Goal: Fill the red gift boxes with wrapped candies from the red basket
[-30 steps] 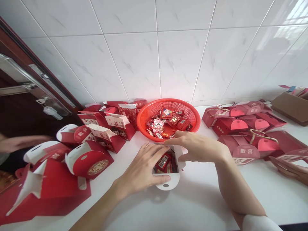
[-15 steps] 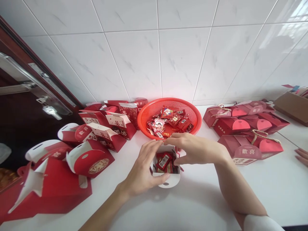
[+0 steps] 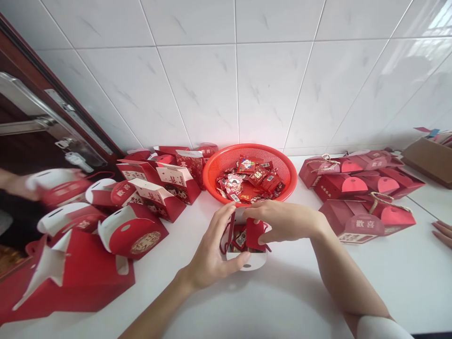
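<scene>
A small red-and-white candy box (image 3: 247, 262) sits on the table in front of me, its white front flap lying outward. Wrapped candies (image 3: 240, 238) show inside it. My left hand (image 3: 213, 249) grips the box's left side, thumb across the front edge and fingers reaching to the far side. From the right, my right hand (image 3: 282, 221) presses a red side flap (image 3: 253, 234) inward over the candies with its thumb; the fingers curl over the far edge. A thin red cord hangs at each side of the box. Just beyond stands a red plastic basket (image 3: 216, 165) holding more candies.
Open red boxes (image 3: 141, 230) crowd the left; closed boxes (image 3: 353, 221) stand in rows at right. A co-worker's blurred hand (image 3: 21, 186) holds a box at far left. Another person's fingers (image 3: 443, 233) rest at the right edge. A cardboard box (image 3: 429, 157) stands behind.
The right side flap has folded inward over the candies under my right hand, and the left flap has risen. A co-worker's hand with a box has appeared at far left.
</scene>
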A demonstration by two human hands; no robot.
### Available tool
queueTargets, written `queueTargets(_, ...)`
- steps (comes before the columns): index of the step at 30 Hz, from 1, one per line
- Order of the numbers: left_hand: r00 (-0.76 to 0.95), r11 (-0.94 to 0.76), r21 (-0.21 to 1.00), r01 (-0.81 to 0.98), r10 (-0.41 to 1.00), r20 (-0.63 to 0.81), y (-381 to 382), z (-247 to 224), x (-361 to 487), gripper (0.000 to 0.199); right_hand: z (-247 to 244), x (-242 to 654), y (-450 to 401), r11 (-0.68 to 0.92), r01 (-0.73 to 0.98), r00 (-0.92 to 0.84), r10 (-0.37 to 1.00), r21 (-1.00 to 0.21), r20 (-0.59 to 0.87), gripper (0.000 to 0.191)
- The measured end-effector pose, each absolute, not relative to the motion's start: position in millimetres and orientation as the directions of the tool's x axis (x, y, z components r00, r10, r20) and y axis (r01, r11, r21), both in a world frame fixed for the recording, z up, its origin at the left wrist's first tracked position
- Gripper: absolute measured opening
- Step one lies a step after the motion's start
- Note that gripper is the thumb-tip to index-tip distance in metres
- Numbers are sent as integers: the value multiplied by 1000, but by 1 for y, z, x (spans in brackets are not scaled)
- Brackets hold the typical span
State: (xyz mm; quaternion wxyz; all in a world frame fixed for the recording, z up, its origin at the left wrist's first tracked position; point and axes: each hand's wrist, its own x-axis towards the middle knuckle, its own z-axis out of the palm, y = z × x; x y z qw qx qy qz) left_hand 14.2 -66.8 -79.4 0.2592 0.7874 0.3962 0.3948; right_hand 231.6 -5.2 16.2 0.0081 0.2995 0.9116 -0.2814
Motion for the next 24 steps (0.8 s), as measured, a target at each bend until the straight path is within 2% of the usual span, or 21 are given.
queueTargets(3,351,-552,726,411,831,432,-68,-81,14,70,18,234,-3,670,559,-823,521,-488,-226,54)
queueTargets(6,381,-507,734,452,854,355,-68,-83,13,53,17,236,-1,642,597,-795,555,-482,-246,54)
queueTargets(11,463,-525,738,423,826,322,-68,-91,10,58,10,239,0,634,609,-781,583,-476,-223,78)
queueTargets(14,465,-514,721,465,835,294,-70,-95,11,57,10,239,0,634,617,-777,585,-467,-233,78)
queueTargets(17,414,-469,717,515,869,271,-74,-96,13,44,14,239,0,624,644,-758,600,-442,-258,69)
queueTargets(22,295,-428,736,525,902,314,-75,-96,16,32,21,242,-1,593,720,-686,685,-360,-245,24)
queueTargets(24,246,-417,729,543,909,337,-73,-96,17,29,21,243,-1,592,735,-670,708,-330,-223,15)
